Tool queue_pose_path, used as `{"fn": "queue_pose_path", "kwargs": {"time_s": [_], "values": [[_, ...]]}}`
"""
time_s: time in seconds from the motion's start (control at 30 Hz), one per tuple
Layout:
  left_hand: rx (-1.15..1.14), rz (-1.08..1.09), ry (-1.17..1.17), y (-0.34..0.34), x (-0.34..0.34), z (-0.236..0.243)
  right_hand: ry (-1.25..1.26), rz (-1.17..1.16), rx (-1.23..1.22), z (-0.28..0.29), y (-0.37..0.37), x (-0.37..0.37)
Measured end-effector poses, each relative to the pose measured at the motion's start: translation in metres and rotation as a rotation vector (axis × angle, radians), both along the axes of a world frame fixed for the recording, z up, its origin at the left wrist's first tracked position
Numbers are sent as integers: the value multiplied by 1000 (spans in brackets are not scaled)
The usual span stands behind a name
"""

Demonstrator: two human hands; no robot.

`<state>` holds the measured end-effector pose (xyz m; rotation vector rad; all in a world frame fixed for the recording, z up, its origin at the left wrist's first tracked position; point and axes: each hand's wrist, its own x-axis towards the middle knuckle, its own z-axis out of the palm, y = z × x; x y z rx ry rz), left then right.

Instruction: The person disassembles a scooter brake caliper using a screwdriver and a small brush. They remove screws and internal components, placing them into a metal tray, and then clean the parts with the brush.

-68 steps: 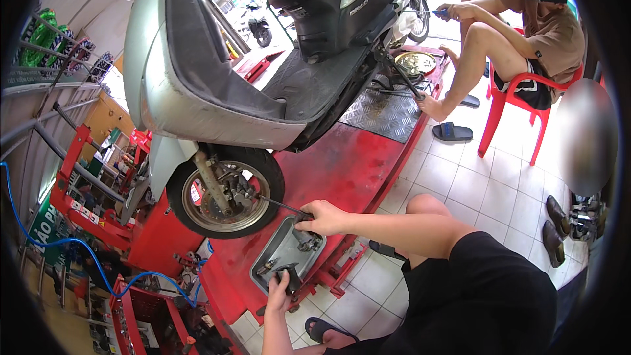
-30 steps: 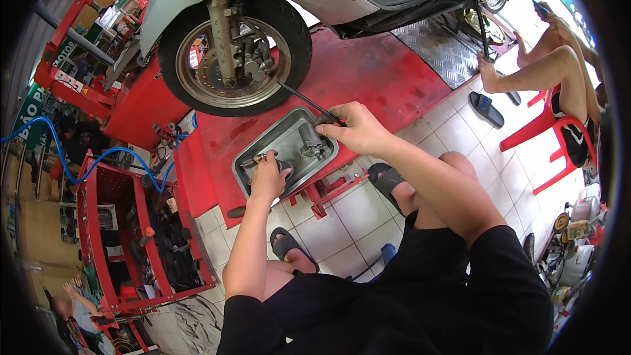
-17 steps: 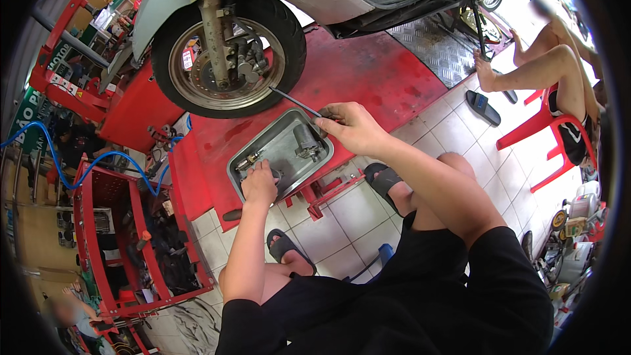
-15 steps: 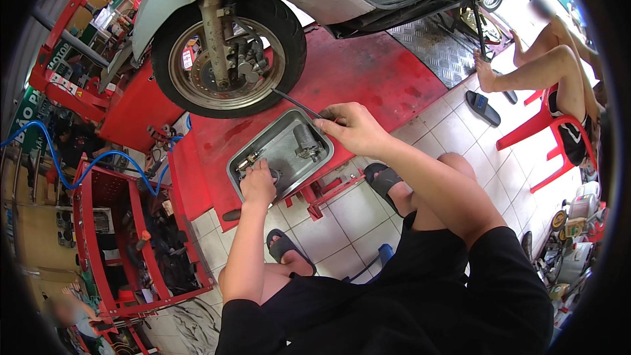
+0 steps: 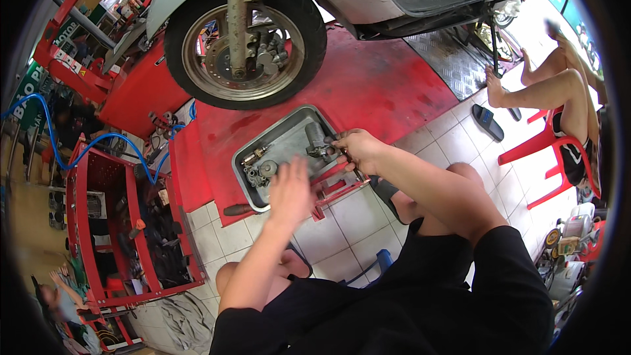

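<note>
A grey metal tray (image 5: 240, 152) rests on the red lift platform below the scooter's front wheel (image 5: 314, 59). In its right end lies a metal cylinder (image 5: 315, 135) with a bracket-like end. Several small metal parts, including a round one (image 5: 267, 169) and a brass-tipped fitting (image 5: 254, 156), sit in the left end. My left hand (image 5: 292, 190), smeared by motion, hovers over the tray's near side with fingers stretched out and nothing visible in them. Closed at the tray's right edge, beside the cylinder's bracket end, my right hand (image 5: 361, 148) grips a thin dark rod, mostly hidden by the fingers.
The red platform (image 5: 394, 85) carries the scooter above. A dark-handled tool (image 5: 238, 210) lies by the tray's near left corner. A red tool cart (image 5: 141, 223) and a blue hose (image 5: 118, 137) are at left. Someone sits on a red chair (image 5: 545, 151) at right.
My left hand has lifted off the small parts and moved right. My right hand has lowered toward the cylinder's end, and the rod no longer points at the wheel. The view has shifted slightly.
</note>
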<state>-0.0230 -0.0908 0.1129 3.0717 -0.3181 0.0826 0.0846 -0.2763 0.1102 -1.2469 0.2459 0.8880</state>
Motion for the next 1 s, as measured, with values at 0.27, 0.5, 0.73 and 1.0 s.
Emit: {"fn": "queue_pose_path", "kwargs": {"time_s": [0.27, 0.5, 0.73, 1.0], "values": [[-118, -334, 267, -36, -65, -8, 27, 110, -112, -40, 14, -24], [-41, -341, 520, -12, -71, -21, -88, -142, -65, -38, 39, -62], [-51, -239, 592, 8, -65, -17, -34, -75, 95, -28, 45, -61], [-29, -158, 536, 26, -51, -22, 122, -102, 158, -20, 53, -51]]}}
